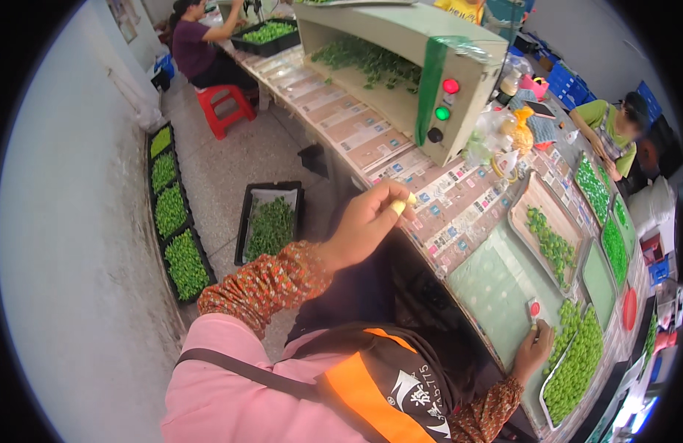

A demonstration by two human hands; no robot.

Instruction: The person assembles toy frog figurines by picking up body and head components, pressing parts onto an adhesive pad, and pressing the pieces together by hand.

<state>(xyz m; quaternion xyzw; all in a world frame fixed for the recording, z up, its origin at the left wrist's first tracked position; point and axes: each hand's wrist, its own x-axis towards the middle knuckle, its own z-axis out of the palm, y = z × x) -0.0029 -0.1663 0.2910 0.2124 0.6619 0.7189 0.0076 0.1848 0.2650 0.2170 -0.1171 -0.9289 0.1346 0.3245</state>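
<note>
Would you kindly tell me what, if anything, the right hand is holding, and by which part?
The right hand holds a red-and-white object, too small to identify, by the end opposite its red part.

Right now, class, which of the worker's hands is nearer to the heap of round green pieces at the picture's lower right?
The right hand, just left of the heap; the left hand is farther off, up and left in the picture.

Smooth, slightly glossy green mat (486,294)

A small red-topped white tool (534,309) is held over the pale-green mat (496,277).
</note>
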